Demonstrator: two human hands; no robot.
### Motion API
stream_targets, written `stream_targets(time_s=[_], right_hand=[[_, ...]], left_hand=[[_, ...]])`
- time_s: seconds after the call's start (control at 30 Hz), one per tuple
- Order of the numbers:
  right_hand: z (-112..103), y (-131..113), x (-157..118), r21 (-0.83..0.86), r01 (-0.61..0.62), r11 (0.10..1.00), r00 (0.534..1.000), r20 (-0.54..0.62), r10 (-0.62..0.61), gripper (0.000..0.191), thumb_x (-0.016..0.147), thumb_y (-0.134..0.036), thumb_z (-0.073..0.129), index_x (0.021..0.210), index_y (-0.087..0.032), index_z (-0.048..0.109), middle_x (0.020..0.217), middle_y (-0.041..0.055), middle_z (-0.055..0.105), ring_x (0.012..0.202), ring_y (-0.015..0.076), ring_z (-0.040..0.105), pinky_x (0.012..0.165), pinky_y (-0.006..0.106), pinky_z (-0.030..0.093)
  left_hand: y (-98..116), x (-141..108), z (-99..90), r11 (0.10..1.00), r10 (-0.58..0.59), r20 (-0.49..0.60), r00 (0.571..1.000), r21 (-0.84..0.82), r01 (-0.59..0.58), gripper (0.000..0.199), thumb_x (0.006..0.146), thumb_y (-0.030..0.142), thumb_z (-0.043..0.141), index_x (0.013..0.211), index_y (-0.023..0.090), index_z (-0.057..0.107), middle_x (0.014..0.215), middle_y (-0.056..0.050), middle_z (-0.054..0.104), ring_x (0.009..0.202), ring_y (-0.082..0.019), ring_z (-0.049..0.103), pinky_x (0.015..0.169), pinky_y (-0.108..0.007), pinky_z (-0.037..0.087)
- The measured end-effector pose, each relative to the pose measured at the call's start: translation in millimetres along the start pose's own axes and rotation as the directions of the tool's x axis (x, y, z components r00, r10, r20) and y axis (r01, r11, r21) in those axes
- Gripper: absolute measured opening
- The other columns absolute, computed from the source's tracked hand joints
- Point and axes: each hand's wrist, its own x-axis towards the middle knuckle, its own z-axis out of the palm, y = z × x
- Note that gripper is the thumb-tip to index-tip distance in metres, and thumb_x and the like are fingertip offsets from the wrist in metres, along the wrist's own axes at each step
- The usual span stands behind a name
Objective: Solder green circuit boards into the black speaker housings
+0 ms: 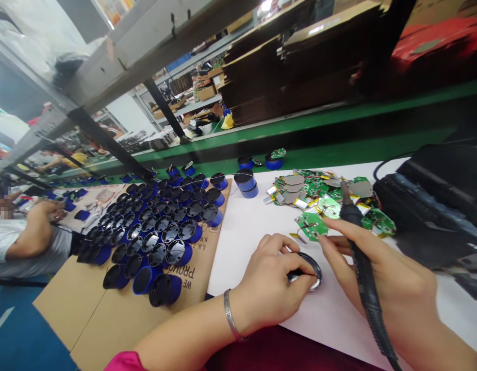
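My left hand (275,278), with a metal bangle at the wrist, is closed around the rim of a round black housing (318,273) on the white work surface. Its fingers cover much of the housing. My right hand (389,273) carries a soldering iron (360,268) across it, tip pointing up and away. Between the thumb and index finger of that same hand is the edge of a green circuit board (311,226), just beyond the left hand. A pile of green circuit boards (310,183) with silvery battery packs lies behind the iron.
Many blue-and-black cylindrical housings (161,224) stand on cardboard (87,309) at left. Two stacked housings (246,184) stand behind my hands. A dark bag-like object (427,206) is at right. A green conveyor (331,141) runs behind, under a shelf. A co-worker (25,242) sits at far left.
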Motion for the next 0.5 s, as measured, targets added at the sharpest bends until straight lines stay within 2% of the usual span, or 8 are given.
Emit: stream_targets(time_s=[0.07, 0.2, 0.3, 0.4, 0.5], right_hand=[[-6.6, -3.6, -8.2, 0.002, 0.02, 1.0, 1.0, 0.01, -0.02, 0.031, 0.105, -0.025, 0.063, 0.136, -0.025, 0.061, 0.095, -0.0023, 0.072, 0.073, 0.0129, 0.068, 0.073, 0.024, 0.055], [-18.3, -8.6, -29.9, 0.017, 0.002, 1.0, 0.996, 0.084, -0.004, 0.035, 0.107, -0.029, 0.058, 0.142, -0.024, 0.058, 0.1, -0.0008, 0.071, 0.072, 0.0136, 0.068, 0.076, 0.026, 0.056], [-21.0, -11.8, -44.8, 0.063, 0.005, 0.998, 0.991, 0.132, -0.013, 0.037, 0.108, -0.03, 0.057, 0.145, -0.024, 0.055, 0.108, -0.0003, 0.071, 0.075, 0.0125, 0.068, 0.075, 0.025, 0.056], [-20.6, -15.7, -50.9, 0.112, 0.04, 0.993, 0.99, 0.128, -0.054, 0.04, 0.106, -0.024, 0.059, 0.146, -0.024, 0.054, 0.118, 0.0012, 0.07, 0.086, 0.0141, 0.07, 0.082, 0.026, 0.057], [-20.8, -20.2, -49.0, 0.141, 0.051, 0.989, 0.986, 0.15, -0.072, 0.036, 0.104, -0.024, 0.061, 0.139, -0.022, 0.058, 0.11, 0.0027, 0.071, 0.086, 0.0158, 0.069, 0.08, 0.028, 0.056]], left_hand=[[-0.9, -0.2, -5.3, 0.994, -0.034, -0.012, 0.999, -0.107, 0.032, 0.004, 0.086, 0.017, 0.081, 0.088, 0.019, 0.085, 0.097, -0.008, 0.075, 0.097, -0.021, 0.071, 0.092, -0.033, 0.056], [-2.6, 1.6, -12.2, 0.953, -0.138, 0.061, 0.989, -0.265, 0.149, 0.01, 0.089, 0.019, 0.079, 0.096, 0.016, 0.086, 0.09, -0.008, 0.08, 0.083, -0.018, 0.073, 0.078, -0.026, 0.056], [-2.3, 2.7, -10.7, 0.951, -0.134, 0.076, 0.988, -0.271, 0.15, 0.016, 0.092, 0.019, 0.075, 0.101, 0.013, 0.086, 0.092, -0.01, 0.081, 0.084, -0.018, 0.073, 0.077, -0.025, 0.056], [-1.1, 4.4, -7.1, 0.967, -0.112, 0.046, 0.993, -0.224, 0.12, 0.015, 0.091, 0.018, 0.075, 0.099, 0.011, 0.086, 0.088, -0.01, 0.081, 0.081, -0.019, 0.073, 0.077, -0.025, 0.055], [0.1, 7.1, -5.4, 0.977, -0.118, 0.07, 0.991, -0.17, 0.128, 0.016, 0.092, 0.019, 0.075, 0.099, 0.012, 0.086, 0.088, -0.009, 0.082, 0.08, -0.019, 0.073, 0.077, -0.026, 0.054]])
